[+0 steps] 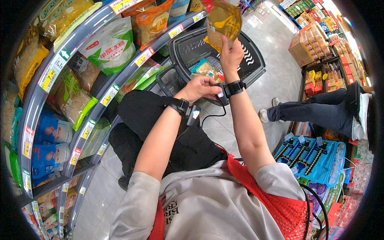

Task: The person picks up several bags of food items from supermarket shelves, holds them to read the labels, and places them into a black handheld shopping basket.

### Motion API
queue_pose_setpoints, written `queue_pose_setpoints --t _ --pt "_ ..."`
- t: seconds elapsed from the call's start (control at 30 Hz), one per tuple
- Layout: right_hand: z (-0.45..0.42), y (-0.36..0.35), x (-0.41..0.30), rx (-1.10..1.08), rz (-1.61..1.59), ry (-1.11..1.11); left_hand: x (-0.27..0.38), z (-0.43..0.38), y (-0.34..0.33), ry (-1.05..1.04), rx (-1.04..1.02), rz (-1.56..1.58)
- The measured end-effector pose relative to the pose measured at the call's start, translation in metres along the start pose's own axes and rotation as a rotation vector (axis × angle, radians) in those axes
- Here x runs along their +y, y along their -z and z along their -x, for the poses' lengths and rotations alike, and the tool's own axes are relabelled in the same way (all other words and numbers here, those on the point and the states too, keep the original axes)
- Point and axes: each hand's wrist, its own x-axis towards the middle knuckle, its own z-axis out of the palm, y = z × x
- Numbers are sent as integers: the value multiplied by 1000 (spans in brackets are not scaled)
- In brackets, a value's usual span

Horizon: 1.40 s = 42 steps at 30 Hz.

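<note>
My right hand [231, 57] grips a yellow-brown plastic food bag [223, 22] by its near edge and holds it up over a black plastic shopping basket [255, 70]. My left hand [201, 90] is at my right wrist, its thumb and fingers pinched on the small black device [222, 93] beside the wrist strap. A cable hangs from that device. Inside the basket lie clear packets [205, 68] of food with teal and red parts, partly hidden by my right hand and the held bag.
Curved shelves [99, 112] with bagged sugar [111, 48] and price tags rise at the left. A person [318, 109] in dark trousers stands at the right, near stacked boxes [303, 46] and a blue tray of toy-like items [312, 159]. My bent knees are below the basket.
</note>
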Motion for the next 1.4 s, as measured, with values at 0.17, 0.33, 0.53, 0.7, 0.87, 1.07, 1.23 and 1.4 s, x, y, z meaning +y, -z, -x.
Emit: queue_pose_setpoints --t 0.17,0.33,0.53,0.7,0.87,1.07,1.23,1.4 --pt "11 -11 12 36 -385 -182 3 2 0 109 -69 -18" --pt "7 -6 20 17 -674 -309 7 4 -1 168 -22 -63" --pt "8 28 2 -315 -670 -505 12 -8 42 -602 814 -306" --pt "34 43 -18 -590 -696 -586 28 -5 31 -595 566 37" --pt "48 38 -41 -349 -419 -318 32 8 36 -514 620 147" --pt "82 61 -94 -915 -272 157 36 -3 51 -755 878 184" --pt "108 42 -113 -1050 -231 93 30 -6 58 -844 974 -28" --pt "109 42 -115 -1018 -303 212 27 -4 62 -822 1071 -240"
